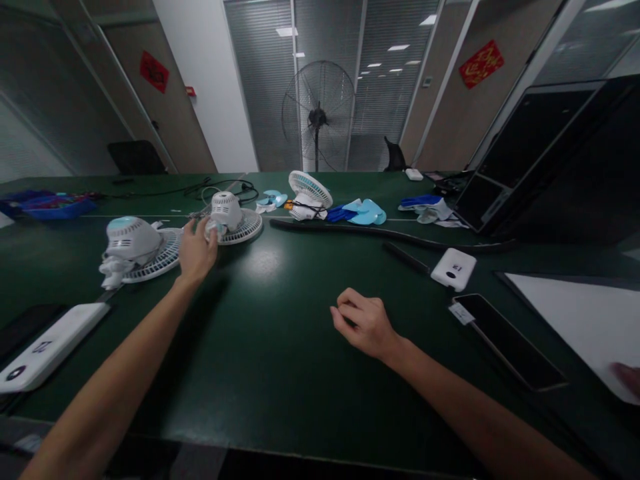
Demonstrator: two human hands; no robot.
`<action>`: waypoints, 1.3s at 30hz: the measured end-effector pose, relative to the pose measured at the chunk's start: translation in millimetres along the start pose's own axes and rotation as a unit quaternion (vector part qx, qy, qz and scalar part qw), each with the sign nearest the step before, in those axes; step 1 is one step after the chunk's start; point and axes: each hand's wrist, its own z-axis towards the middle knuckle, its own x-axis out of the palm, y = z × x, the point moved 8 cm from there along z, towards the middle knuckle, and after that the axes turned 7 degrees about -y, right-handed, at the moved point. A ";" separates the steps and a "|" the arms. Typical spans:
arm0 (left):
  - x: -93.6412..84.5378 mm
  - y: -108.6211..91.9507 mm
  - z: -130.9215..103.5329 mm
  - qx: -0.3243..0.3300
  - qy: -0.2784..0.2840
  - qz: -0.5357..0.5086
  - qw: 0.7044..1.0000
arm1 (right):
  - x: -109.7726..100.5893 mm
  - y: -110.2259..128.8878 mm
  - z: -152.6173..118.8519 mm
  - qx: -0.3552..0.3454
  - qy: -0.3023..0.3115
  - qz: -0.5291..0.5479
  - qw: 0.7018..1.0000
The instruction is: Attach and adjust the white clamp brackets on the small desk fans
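Observation:
My left hand reaches forward on the left, its fingers closed around the white neck of a small fan. That fan lies with its round grille down on the table and its motor housing up. Left of my hand lies another white fan, also grille down. My right hand is loosely curled over the middle of the table, and I see nothing in it. Farther back stands a third small fan with its grille tilted up. Light blue fan blades lie beside it.
A long black strip crosses the green table. On the right lie a white power bank, a phone and white paper by another person's hand. Another power bank and a blue tray are left.

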 end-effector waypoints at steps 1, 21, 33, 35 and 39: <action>-15.5 11.3 -5.9 0.000 -0.024 0.006 1.000 | 0.6 0.4 -0.3 0.000 0.002 0.003 1.000; -74.1 137.2 -33.5 -0.034 -0.105 0.135 0.985 | 5.9 1.5 0.1 -0.002 0.029 0.026 0.999; -66.6 106.8 -31.2 -0.008 -0.067 0.174 0.982 | 6.9 1.5 0.9 0.005 0.040 0.030 0.999; -65.6 100.0 -28.5 0.020 -0.062 0.188 0.980 | 7.4 1.1 0.8 0.007 0.045 0.031 0.998; -63.8 96.2 -24.2 0.012 -0.068 0.192 0.979 | 7.2 2.1 1.7 0.005 0.047 0.027 0.999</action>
